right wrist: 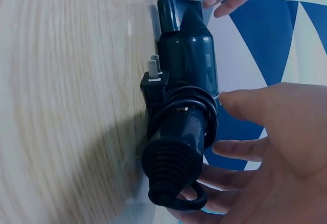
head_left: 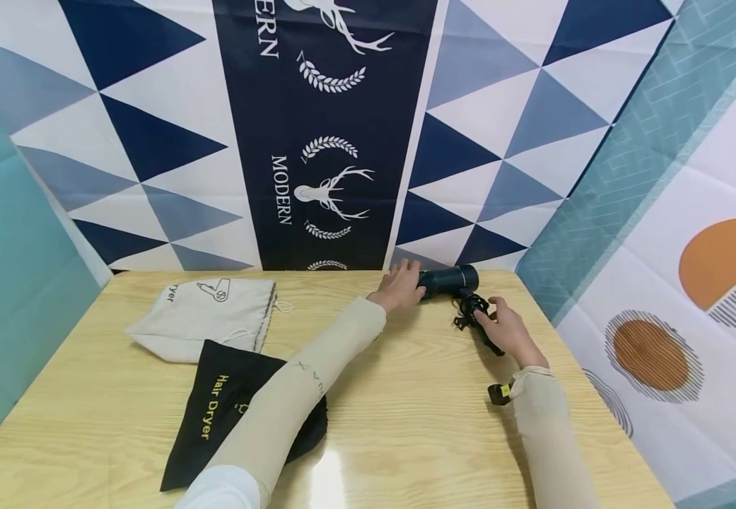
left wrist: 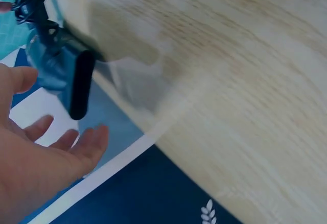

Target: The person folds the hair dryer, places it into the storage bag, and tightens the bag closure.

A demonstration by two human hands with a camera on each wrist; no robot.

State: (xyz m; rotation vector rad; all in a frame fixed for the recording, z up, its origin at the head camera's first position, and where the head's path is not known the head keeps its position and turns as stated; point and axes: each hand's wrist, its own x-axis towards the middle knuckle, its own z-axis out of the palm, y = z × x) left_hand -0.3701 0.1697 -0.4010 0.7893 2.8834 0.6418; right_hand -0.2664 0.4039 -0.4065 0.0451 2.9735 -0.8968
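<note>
A dark hair dryer lies at the table's back right. Its black cord is coiled around the handle, and a two-pin plug sticks out beside the coil. My left hand reaches to the nozzle end; in the left wrist view this hand has loosely spread fingers, apart from the dryer. On the handle side is my right hand. In the right wrist view its thumb and fingers are extended beside the handle, some fingertips partly hidden behind it.
A white drawstring bag with a dryer drawing lies at the back left. In front of it, a black bag marked "Hair Dryer" is partly covered by my left sleeve. Patterned cloth walls rise behind the table and at its sides.
</note>
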